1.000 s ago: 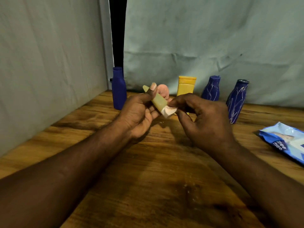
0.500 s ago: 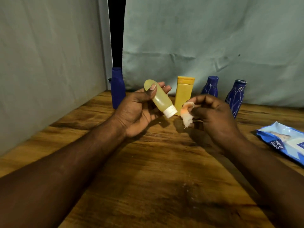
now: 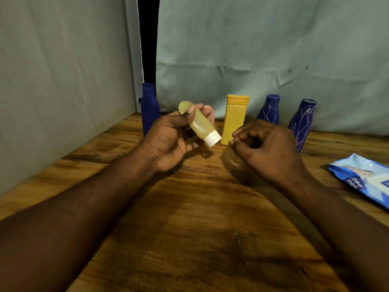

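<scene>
Nearest, the right hand [image 3: 269,148] curls its fingers above the table [image 3: 189,228]; whether they pinch anything, I cannot tell. Beside it the left hand [image 3: 170,142] grips a small bottle [image 3: 200,125], cap tilted down, before a yellow tube [image 3: 234,121].

A wooden table [image 3: 189,218] with dark grain fills the lower frame. Along its far edge, at mid-frame, stands a row of containers. At the left is a plain dark blue bottle [image 3: 149,108], upright. Right of centre is a yellow tube [image 3: 234,119], standing on its flat end. Further right are two blue bottles with pale streaks, the nearer-centre one [image 3: 269,109] further back and the other [image 3: 301,121] closer and leaning. Between the plain bottle and the tube shows the edge of a pink thing [image 3: 210,115], mostly hidden. At the right edge lies a blue wipes pack [image 3: 364,178], flat and cut off by the frame. Creased grey-green cloth [image 3: 252,49] hangs behind and at the left, with a dark gap [image 3: 149,39] at the upper centre-left.
</scene>
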